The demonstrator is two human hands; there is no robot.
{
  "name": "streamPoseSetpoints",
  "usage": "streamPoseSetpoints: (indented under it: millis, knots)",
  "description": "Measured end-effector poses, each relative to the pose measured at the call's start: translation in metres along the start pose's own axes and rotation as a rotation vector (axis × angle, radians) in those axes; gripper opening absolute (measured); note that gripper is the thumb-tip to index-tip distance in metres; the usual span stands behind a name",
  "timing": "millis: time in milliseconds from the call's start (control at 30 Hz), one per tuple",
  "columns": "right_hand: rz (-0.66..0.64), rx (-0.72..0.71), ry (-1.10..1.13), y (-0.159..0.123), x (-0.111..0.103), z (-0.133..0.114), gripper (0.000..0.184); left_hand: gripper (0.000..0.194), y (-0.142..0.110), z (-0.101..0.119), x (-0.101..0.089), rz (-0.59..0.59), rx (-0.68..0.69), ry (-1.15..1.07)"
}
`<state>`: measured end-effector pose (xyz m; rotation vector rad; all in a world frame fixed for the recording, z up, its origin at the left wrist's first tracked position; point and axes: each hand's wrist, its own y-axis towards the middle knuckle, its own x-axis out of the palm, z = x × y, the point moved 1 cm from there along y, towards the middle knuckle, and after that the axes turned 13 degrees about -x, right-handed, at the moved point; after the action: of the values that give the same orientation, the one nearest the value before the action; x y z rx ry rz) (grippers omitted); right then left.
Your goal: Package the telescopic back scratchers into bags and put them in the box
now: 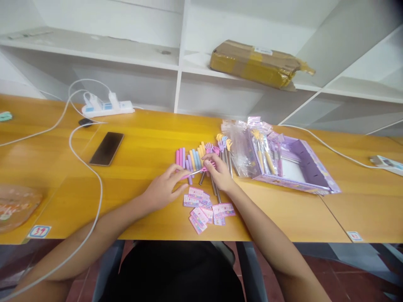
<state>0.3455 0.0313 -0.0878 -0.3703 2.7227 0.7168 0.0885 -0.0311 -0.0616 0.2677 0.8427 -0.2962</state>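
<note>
A pink back scratcher (195, 172) with a short metal rod is held level between my hands above the table. The fingers of my left hand (165, 186) close on its pink handle. My right hand (219, 173) pinches its claw-shaped head. Just behind them lie several coloured handle sleeves (180, 157) in pink, purple, blue and yellow. Metal rods with claw heads (222, 144) in purple, blue and yellow are bunched beside and partly under my right hand. Small printed cards (199, 218) lie loosely piled nearer to me.
A purple display box (310, 167) stands at the right, with bagged scratchers (262, 153) lying in and across its left side. Toward the left are a phone (107, 148), a power strip (108, 109) and a white cable (100, 188) crossing my left forearm. A taped carton (255, 63) sits on the shelf.
</note>
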Motion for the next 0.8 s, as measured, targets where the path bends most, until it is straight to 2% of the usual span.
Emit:
streamPoseSetpoints:
  millis: [67,333,467,567,700,800]
  knots:
    - [-0.020,-0.015,-0.032,0.000,-0.001,0.002,0.031,0.025,-0.001,0.000,-0.001,-0.002,0.039,0.016]
    - [-0.049,-0.147,-0.185,0.001,-0.007,-0.003,0.031,0.027,0.000,0.001,0.001,-0.061,0.035,0.013]
    - [-0.123,-0.299,-0.364,0.002,-0.012,-0.010,0.039,0.025,0.001,-0.001,-0.002,0.025,-0.065,-0.042]
    - [-0.217,-0.401,-0.534,0.004,-0.014,-0.014,0.051,0.035,0.004,-0.005,-0.005,0.051,-0.136,-0.054]
    - [-0.393,-0.556,-0.843,0.009,-0.013,-0.020,0.027,0.030,0.009,-0.005,-0.006,-0.012,-0.082,0.169]
    - [-0.483,-0.598,-1.068,0.012,-0.007,-0.031,0.024,0.026,0.010,0.004,-0.004,0.006,-0.036,0.439]
